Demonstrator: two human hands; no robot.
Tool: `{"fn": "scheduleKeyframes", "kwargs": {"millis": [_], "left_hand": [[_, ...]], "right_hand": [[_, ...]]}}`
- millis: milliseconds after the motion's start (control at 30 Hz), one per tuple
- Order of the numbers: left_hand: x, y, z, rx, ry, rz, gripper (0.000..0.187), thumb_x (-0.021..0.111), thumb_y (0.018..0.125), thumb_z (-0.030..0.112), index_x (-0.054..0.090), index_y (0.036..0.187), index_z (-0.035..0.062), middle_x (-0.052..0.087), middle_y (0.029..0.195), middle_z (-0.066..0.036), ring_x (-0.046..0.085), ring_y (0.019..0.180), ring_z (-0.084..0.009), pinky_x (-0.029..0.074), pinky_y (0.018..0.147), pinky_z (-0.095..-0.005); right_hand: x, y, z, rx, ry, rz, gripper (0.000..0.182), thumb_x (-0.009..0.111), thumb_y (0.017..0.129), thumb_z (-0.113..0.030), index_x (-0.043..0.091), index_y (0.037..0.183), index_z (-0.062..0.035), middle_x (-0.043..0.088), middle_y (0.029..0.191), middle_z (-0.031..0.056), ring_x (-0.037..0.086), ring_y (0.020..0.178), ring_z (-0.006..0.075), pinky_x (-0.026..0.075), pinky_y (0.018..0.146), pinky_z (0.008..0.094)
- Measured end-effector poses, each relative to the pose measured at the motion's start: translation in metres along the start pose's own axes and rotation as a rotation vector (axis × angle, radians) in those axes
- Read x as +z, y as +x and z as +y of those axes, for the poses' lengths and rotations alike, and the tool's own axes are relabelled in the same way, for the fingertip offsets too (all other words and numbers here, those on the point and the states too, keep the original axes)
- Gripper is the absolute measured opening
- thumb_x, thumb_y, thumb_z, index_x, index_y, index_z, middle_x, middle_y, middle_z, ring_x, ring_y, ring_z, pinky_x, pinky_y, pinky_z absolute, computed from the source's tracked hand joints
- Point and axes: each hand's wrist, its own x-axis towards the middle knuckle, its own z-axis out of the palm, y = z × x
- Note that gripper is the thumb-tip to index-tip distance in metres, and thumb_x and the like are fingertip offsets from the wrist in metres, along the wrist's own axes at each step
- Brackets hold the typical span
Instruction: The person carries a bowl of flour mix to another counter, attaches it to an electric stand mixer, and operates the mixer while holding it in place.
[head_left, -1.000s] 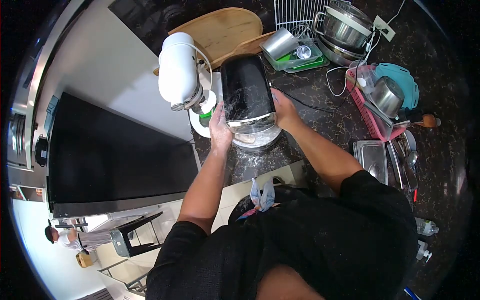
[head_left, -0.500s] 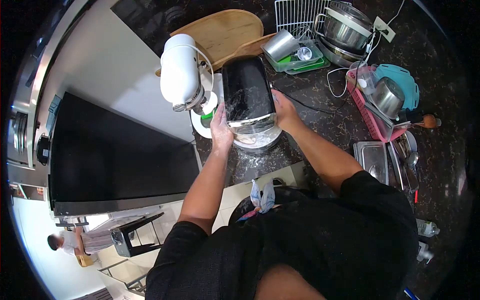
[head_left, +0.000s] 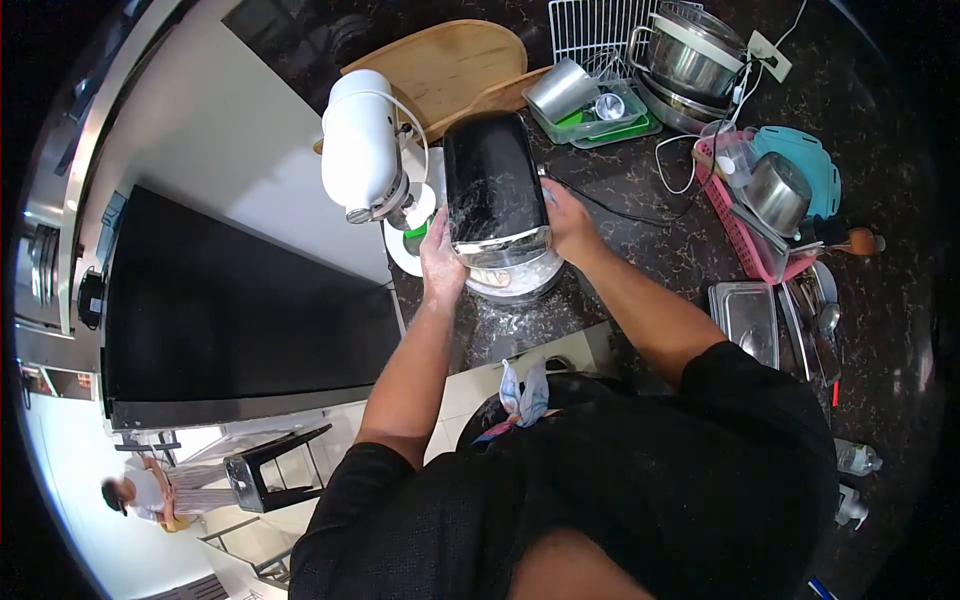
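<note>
A black stand mixer [head_left: 492, 175] with a chrome band stands in front of me, its top smeared with white powder. Flour-dusted, my left hand [head_left: 440, 262] grips the mixer's left side. My right hand [head_left: 570, 218] holds the opposite side, near its cable. Some fingers of both hands are hidden by the mixer's edges. Below the mixer's front sits a metal bowl [head_left: 515, 285] with pale, floury stuff inside, mostly hidden. White powder lies scattered on the dark counter [head_left: 508, 325] before it.
A white stand mixer [head_left: 360, 150] stands close on the left, with wooden boards [head_left: 450, 65] behind. To the right are stacked pots [head_left: 690, 60], a pink basket [head_left: 725, 215] of dishes and a lidded metal tray [head_left: 745, 318]. A person [head_left: 150, 490] stands at far lower left.
Both my hands stay at the mixer's sides, with hardly any movement. The person in the background has shifted posture slightly.
</note>
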Motion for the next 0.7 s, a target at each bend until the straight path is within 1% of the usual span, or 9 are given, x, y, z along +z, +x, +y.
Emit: {"fn": "scheduleKeyframes", "kwargs": {"millis": [100, 267, 367, 400, 500, 533, 633, 667, 700], "left_hand": [[-0.004, 0.003, -0.005, -0.016, 0.036, 0.040, 0.052, 0.067, 0.093, -0.001, 0.055, 0.143, -0.0047, 0.064, 0.135, -0.009, 0.059, 0.121, -0.0187, 0.043, 0.110, -0.0306], [-0.009, 0.007, -0.012, 0.024, 0.100, 0.025, 0.052, 0.066, 0.093, -0.002, 0.055, 0.143, -0.0047, 0.064, 0.135, -0.010, 0.059, 0.121, -0.0188, 0.043, 0.110, -0.0306], [-0.011, 0.005, -0.012, 0.059, 0.265, 0.011, 0.053, 0.066, 0.092, -0.003, 0.054, 0.144, -0.0043, 0.064, 0.135, -0.009, 0.059, 0.122, -0.0186, 0.043, 0.110, -0.0308], [-0.010, 0.005, -0.012, 0.058, 0.265, 0.010, 0.053, 0.066, 0.092, -0.003, 0.054, 0.144, -0.0043, 0.064, 0.135, -0.009, 0.059, 0.122, -0.0186, 0.043, 0.110, -0.0308], [-0.009, 0.005, -0.012, -0.020, -0.026, -0.010, 0.055, 0.067, 0.091, -0.003, 0.054, 0.145, -0.0040, 0.065, 0.134, -0.009, 0.059, 0.122, -0.0183, 0.043, 0.109, -0.0310], [-0.011, 0.007, -0.017, -0.017, -0.025, -0.010, 0.055, 0.067, 0.091, -0.003, 0.054, 0.145, -0.0040, 0.065, 0.134, -0.009, 0.059, 0.122, -0.0183, 0.043, 0.109, -0.0310], [-0.015, 0.010, -0.027, 0.008, 0.036, 0.004, 0.058, 0.067, 0.090, -0.006, 0.053, 0.145, -0.0038, 0.064, 0.135, -0.009, 0.059, 0.122, -0.0186, 0.043, 0.109, -0.0312], [-0.016, 0.010, -0.029, 0.007, 0.036, 0.003, 0.058, 0.067, 0.090, -0.006, 0.053, 0.145, -0.0038, 0.064, 0.135, -0.009, 0.059, 0.122, -0.0186, 0.043, 0.109, -0.0312], [-0.014, 0.009, -0.023, -0.010, 0.032, -0.001, 0.059, 0.067, 0.089, -0.007, 0.052, 0.146, -0.0038, 0.064, 0.136, -0.009, 0.059, 0.122, -0.0188, 0.043, 0.109, -0.0313]], "right_hand": [[-0.003, -0.005, -0.018, 0.022, -0.057, 0.027, 0.038, 0.053, 0.104, -0.023, 0.058, 0.139, -0.0077, 0.069, 0.121, 0.0259, 0.067, 0.115, 0.0407, 0.052, 0.094, 0.0421], [-0.004, -0.005, -0.019, 0.005, -0.076, 0.027, 0.038, 0.054, 0.104, -0.024, 0.059, 0.138, -0.0074, 0.069, 0.121, 0.0260, 0.067, 0.114, 0.0411, 0.053, 0.093, 0.0426], [-0.001, -0.001, -0.012, -0.001, -0.087, 0.062, 0.038, 0.054, 0.104, -0.024, 0.059, 0.138, -0.0077, 0.069, 0.119, 0.0261, 0.067, 0.113, 0.0421, 0.053, 0.092, 0.0433], [-0.001, -0.003, -0.015, 0.000, -0.087, 0.062, 0.038, 0.054, 0.104, -0.024, 0.059, 0.138, -0.0077, 0.069, 0.119, 0.0261, 0.067, 0.113, 0.0421, 0.053, 0.092, 0.0433], [-0.003, -0.007, -0.023, -0.003, -0.095, 0.061, 0.038, 0.055, 0.104, -0.024, 0.059, 0.138, -0.0075, 0.070, 0.118, 0.0260, 0.067, 0.111, 0.0426, 0.053, 0.091, 0.0435], [-0.001, -0.004, -0.016, -0.005, -0.095, 0.061, 0.038, 0.055, 0.104, -0.024, 0.059, 0.138, -0.0075, 0.070, 0.118, 0.0260, 0.067, 0.111, 0.0426, 0.053, 0.091, 0.0435], [0.006, 0.003, 0.009, 0.018, 0.096, 0.020, 0.037, 0.055, 0.104, -0.023, 0.059, 0.137, -0.0063, 0.070, 0.117, 0.0261, 0.068, 0.110, 0.0421, 0.053, 0.090, 0.0430], [0.006, 0.003, 0.016, 0.019, 0.096, 0.021, 0.037, 0.055, 0.104, -0.023, 0.059, 0.137, -0.0063, 0.070, 0.117, 0.0261, 0.068, 0.110, 0.0421, 0.053, 0.090, 0.0430], [0.004, 0.001, 0.008, 0.007, 0.054, 0.028, 0.038, 0.055, 0.104, -0.022, 0.059, 0.137, -0.0060, 0.070, 0.117, 0.0261, 0.068, 0.110, 0.0421, 0.053, 0.090, 0.0428]]}}
